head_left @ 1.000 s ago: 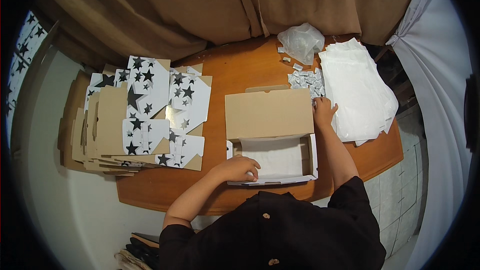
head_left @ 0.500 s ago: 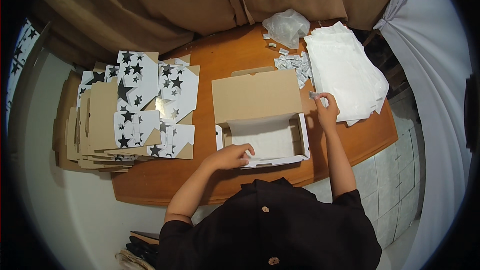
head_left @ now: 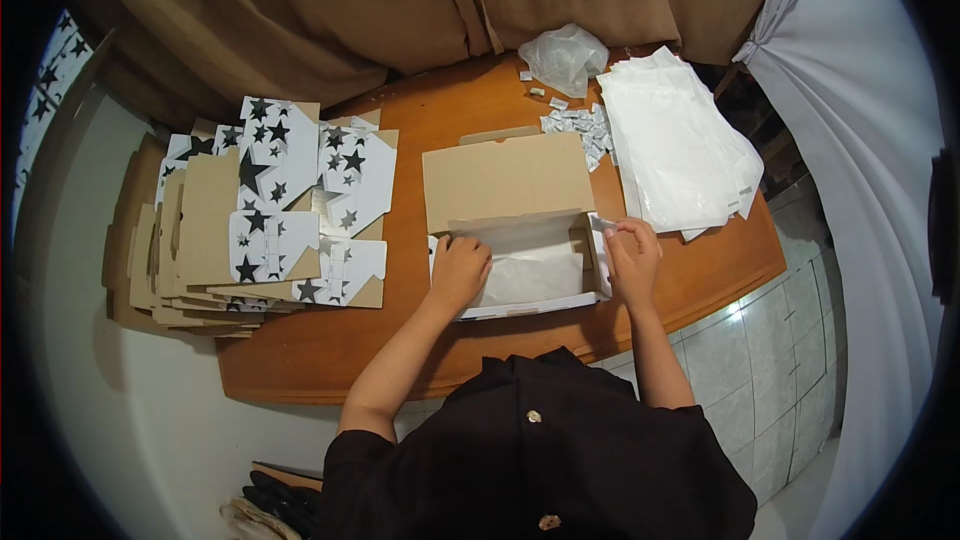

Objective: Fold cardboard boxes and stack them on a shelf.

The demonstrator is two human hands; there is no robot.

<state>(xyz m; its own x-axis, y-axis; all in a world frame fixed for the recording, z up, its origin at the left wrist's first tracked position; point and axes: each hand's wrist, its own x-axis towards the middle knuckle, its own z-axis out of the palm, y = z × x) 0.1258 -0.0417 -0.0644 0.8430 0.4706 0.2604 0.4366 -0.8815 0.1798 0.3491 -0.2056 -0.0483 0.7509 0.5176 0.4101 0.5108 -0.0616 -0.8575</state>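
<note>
An open cardboard box (head_left: 508,180), brown inside with a raised lid, sits on the table in front of me. White tissue paper (head_left: 535,278) lines its inside. My left hand (head_left: 462,268) is closed over the box's left end wall, partly hiding that corner; its fingertips dip toward the inside. Pinched between thumb and fingers of my right hand (head_left: 634,252) is a small silvery-white sachet (head_left: 602,224), held at the box's right end wall. Behind the box, to the right, lies a loose heap of similar sachets (head_left: 585,130).
At left stand piled flat cardboard boxes (head_left: 212,210), some white with black stars. White paper sheets (head_left: 670,160) are stacked at right beside a crumpled clear plastic bag (head_left: 563,58). Brown curtains (head_left: 330,20) hang behind the wooden table (head_left: 300,365).
My left hand has moved from the box's front edge to its left end. The right hand has brought the sachet left and down to the box's right wall.
</note>
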